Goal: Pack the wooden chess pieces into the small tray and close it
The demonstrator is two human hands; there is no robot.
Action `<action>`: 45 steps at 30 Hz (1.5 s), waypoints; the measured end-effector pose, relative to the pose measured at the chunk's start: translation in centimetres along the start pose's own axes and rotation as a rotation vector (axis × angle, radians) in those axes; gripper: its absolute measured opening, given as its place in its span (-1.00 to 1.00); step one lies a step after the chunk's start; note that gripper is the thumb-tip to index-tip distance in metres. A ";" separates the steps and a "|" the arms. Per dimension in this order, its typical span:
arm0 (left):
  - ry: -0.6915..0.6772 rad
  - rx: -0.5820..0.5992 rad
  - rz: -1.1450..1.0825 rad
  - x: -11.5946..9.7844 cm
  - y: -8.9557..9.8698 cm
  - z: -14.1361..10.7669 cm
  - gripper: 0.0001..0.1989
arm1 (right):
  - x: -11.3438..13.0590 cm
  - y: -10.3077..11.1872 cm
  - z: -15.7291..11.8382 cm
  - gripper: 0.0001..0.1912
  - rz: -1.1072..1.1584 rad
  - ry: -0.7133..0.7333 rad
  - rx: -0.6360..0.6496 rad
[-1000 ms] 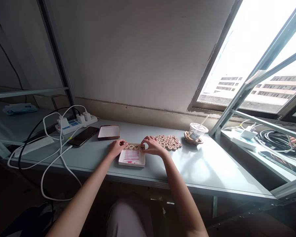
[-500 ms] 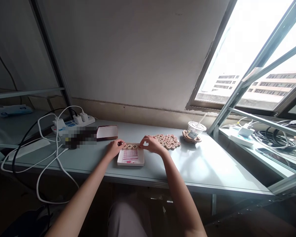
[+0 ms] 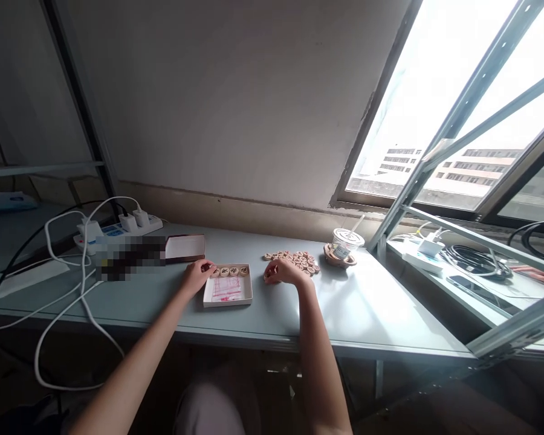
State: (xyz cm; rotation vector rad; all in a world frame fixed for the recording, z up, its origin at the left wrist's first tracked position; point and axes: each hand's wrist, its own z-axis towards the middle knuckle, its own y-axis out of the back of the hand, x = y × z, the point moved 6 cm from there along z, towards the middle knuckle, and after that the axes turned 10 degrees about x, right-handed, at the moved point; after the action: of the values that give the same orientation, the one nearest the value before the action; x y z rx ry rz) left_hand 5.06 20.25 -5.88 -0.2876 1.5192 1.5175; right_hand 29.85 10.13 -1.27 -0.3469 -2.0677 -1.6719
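Note:
A shallow white box with pink-red lines on its floor sits on the table in front of me. A row of round wooden Chinese chess pieces lies along its far wall. My left hand pinches the box's far left corner, fingers closed there. To the right of the box, my right hand is low over the table with fingers curled down and closed; what they hold is hidden. Just behind and beside that hand spreads a flat cluster of more chess pieces, partly covered by it.
A dark-edged box lid lies behind my left hand. White cables and a power strip occupy the left side. Toward the right rear, a lidded plastic cup stands in a wooden holder. A metal shelf frame bounds the right.
My right hand has left the box's far right corner and moved right to beside the loose pieces. The left hand stays at the box corner. The whole view has shifted slightly.

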 end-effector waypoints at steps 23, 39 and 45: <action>0.002 0.131 0.031 -2.0 0.0 -0.6 -0.65 | 10.9 -5.1 4.2 -0.77 -0.178 0.389 -0.157; -0.041 0.110 0.039 -1.8 -0.1 -0.6 -0.71 | 11.4 -4.6 3.2 -0.79 0.129 0.447 -0.161; -0.036 0.136 0.059 -1.4 -0.3 -0.3 -0.73 | 11.8 -4.0 2.9 -0.76 0.177 0.512 -0.163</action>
State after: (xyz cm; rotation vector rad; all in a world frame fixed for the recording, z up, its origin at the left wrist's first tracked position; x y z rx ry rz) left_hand 5.92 19.26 -5.14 -0.1366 1.6057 1.4490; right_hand 17.25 10.96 0.72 -0.1270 -1.4916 -1.6188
